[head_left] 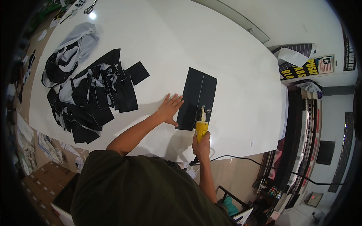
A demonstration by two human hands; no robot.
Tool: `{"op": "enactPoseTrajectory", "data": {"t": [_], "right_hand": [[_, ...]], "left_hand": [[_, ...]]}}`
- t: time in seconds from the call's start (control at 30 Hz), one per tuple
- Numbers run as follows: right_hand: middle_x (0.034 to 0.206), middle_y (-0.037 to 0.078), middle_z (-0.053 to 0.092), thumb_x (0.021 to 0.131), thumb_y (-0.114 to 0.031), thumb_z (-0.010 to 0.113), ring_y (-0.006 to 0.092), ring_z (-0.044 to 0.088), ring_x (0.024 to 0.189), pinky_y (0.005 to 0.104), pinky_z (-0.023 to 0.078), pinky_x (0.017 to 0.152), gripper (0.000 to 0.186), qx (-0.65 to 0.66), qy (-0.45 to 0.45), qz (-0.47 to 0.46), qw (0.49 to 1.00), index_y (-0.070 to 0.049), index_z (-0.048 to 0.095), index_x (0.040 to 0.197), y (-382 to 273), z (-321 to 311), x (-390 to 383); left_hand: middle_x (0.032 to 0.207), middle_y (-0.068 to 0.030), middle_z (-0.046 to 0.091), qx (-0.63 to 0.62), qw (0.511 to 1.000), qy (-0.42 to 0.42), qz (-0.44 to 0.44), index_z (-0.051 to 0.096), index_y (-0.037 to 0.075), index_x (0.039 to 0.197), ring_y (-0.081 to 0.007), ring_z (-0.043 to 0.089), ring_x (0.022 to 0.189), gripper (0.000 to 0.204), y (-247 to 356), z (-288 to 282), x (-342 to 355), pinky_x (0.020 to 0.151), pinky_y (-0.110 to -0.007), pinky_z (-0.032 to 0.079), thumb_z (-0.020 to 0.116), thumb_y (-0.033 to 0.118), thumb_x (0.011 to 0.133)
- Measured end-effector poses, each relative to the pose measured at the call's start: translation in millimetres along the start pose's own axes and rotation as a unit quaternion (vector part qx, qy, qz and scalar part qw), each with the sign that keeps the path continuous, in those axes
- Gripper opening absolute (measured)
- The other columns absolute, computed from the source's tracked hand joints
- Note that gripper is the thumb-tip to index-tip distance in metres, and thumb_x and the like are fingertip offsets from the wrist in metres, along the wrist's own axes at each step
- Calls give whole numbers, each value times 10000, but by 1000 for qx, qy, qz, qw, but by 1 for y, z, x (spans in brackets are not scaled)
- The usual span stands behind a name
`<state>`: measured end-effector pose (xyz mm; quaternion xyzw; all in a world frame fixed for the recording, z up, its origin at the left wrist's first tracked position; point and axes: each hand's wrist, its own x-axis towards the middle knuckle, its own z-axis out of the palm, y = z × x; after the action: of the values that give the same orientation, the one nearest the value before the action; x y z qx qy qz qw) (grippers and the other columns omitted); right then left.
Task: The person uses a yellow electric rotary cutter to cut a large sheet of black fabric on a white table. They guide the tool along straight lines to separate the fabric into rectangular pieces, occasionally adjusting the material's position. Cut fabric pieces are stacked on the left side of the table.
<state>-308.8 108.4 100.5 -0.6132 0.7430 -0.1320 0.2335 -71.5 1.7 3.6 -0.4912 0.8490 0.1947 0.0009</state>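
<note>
A black rectangular panel [188, 90], with a pale line down its length, lies on the white table [245, 101]. My left hand [169, 110] rests open with spread fingers at the panel's left edge. My right hand [201, 143] is closed round a yellow electric cutting tool [201, 128], whose metal head sits on the lower part of the panel at the pale line. A dark cord trails from the tool off to the right.
Black and grey fabric pieces [88, 98] heap on the left, with a grey-black bundle [69, 54] above. Scissors [89, 8] lie at the far edge. Cardboard boxes [45, 180] and scraps [24, 139] are at lower left; a long rack [305, 124] stands at right.
</note>
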Motion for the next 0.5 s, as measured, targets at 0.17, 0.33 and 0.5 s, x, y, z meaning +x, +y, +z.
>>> {"op": "enactPoseTrajectory", "data": {"t": [0.17, 0.33, 0.5], "right_hand": [[1032, 398, 632, 963, -235, 689, 569, 658, 941, 569, 545, 802, 472, -10, -3, -10, 1000, 89, 417, 1174, -2, 2, 33], [1017, 396, 649, 964, -247, 685, 559, 678, 925, 564, 558, 784, 467, -19, -1, -23, 1000, 80, 414, 1158, -10, 2, 61], [1016, 390, 662, 969, -259, 679, 550, 692, 920, 558, 564, 784, 459, -14, 4, -25, 1000, 68, 414, 1154, -13, 4, 88]], "left_hand": [[1747, -158, 149, -1, 1000, 3, 2, 221, 49, 1662, -361, 79, 1620, 1348, 0, -3, -1, 1281, -622, 44, 802, 751, 669], [1743, -159, 163, -4, 1000, 18, 4, 236, 46, 1657, -364, 93, 1617, 1345, -1, 0, -2, 1280, -622, 50, 805, 748, 662], [1743, -158, 161, -11, 1000, 23, 5, 244, 43, 1653, -363, 104, 1615, 1348, -1, -1, -2, 1281, -620, 50, 815, 743, 652]]}}
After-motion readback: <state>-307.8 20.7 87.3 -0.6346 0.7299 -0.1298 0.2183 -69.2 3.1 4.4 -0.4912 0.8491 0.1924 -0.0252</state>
